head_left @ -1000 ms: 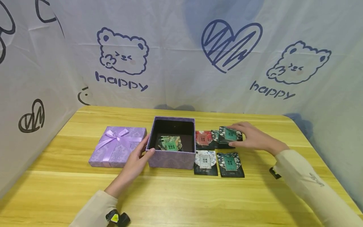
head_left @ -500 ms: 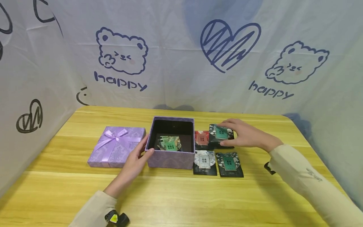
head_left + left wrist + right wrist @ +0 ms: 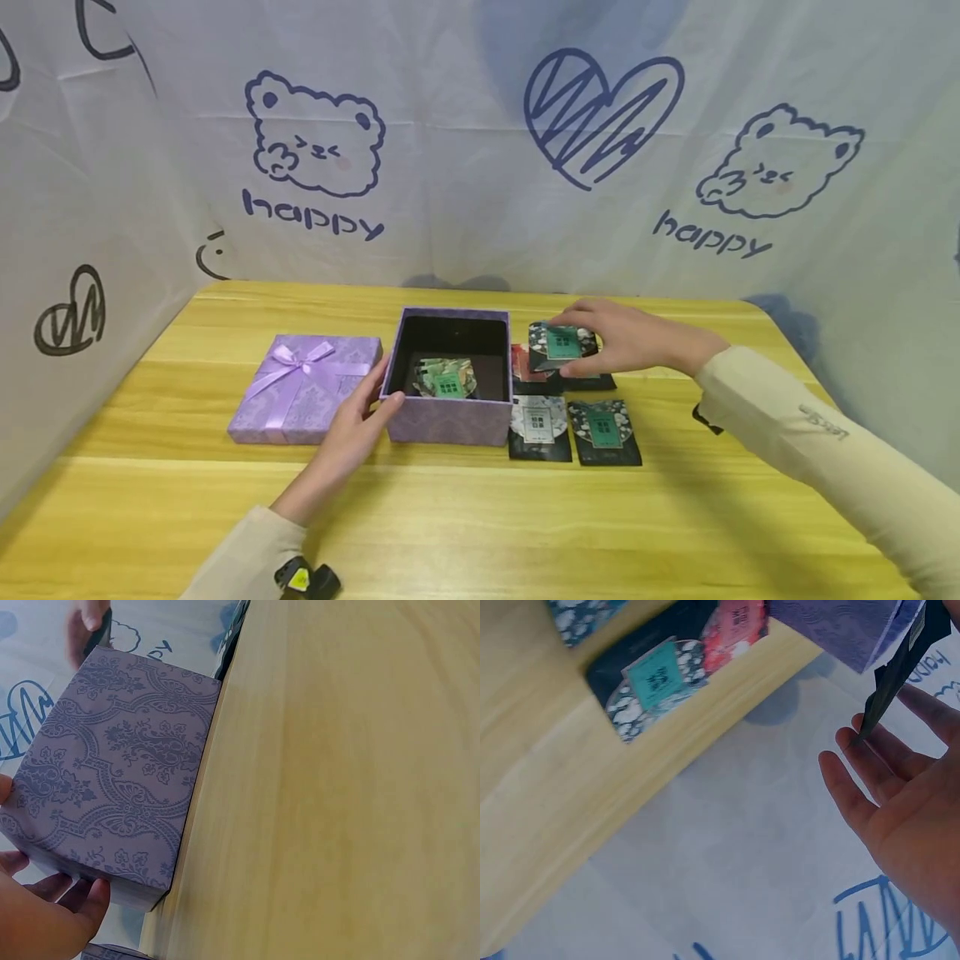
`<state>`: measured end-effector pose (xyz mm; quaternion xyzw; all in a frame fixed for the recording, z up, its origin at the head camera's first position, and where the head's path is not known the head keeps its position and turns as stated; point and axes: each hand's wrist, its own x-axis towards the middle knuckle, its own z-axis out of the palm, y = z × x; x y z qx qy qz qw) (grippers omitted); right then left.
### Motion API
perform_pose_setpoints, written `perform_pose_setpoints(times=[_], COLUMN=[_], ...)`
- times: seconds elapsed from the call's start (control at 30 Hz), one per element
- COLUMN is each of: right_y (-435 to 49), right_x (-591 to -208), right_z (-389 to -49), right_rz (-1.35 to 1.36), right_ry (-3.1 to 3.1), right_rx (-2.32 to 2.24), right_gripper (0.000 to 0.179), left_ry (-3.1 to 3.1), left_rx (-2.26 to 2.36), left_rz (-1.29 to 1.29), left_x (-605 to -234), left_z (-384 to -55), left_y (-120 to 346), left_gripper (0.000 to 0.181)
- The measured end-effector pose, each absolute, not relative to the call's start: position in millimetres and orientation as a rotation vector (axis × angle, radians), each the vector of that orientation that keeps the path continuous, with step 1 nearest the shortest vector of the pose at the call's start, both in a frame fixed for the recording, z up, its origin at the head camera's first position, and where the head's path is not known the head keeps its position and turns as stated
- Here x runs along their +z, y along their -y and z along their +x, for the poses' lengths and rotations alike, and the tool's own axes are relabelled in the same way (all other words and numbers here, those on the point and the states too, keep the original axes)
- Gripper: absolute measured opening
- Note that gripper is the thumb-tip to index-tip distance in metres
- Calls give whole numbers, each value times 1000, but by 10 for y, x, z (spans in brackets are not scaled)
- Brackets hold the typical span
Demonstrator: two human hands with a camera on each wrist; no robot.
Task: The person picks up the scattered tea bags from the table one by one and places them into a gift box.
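My left hand [image 3: 358, 433] holds the open purple gift box [image 3: 450, 425] at its front left corner, thumb at the rim and fingers along the side. In the left wrist view, its fingers [image 3: 94, 904] touch the patterned wall. Pinched between thumb and fingers of my right hand [image 3: 630, 335] is a black tea sachet [image 3: 562, 343] with a green label, raised just right of the box. The right wrist view shows that sachet [image 3: 900, 675] edge-on. Inside the box lie green tea sachets [image 3: 448, 377], overlapping, near the front.
Right of the box lie a partly covered red sachet [image 3: 522, 364], a dark sachet [image 3: 590, 383] mostly hidden by the hand, a white-patterned sachet [image 3: 540, 429] and a green-labelled sachet [image 3: 606, 433]. The purple lid [image 3: 307, 392] with a ribbon bow rests on the table [image 3: 450, 517] at left.
My right hand has lifted the green-labelled tea sachet and carried it left toward the box, uncovering part of a dark sachet beneath. My left hand stays on the box.
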<state>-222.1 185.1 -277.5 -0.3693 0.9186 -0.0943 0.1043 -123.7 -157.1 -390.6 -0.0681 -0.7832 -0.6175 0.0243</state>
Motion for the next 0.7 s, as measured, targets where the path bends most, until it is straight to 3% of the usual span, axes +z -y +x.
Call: perform_pose_setpoints(times=[0.7], right_y=[-1289], right_x=[-2593], right_z=[-2329], right_rz=[-1139], right_ry=[-2578], right_rx=[-193], right_gripper=[72], left_ry=[2398], left_rx=[-1925], left_rz=[-200], left_x=[-3902], left_z=[-1233], left_y=[1565], left_gripper=[60])
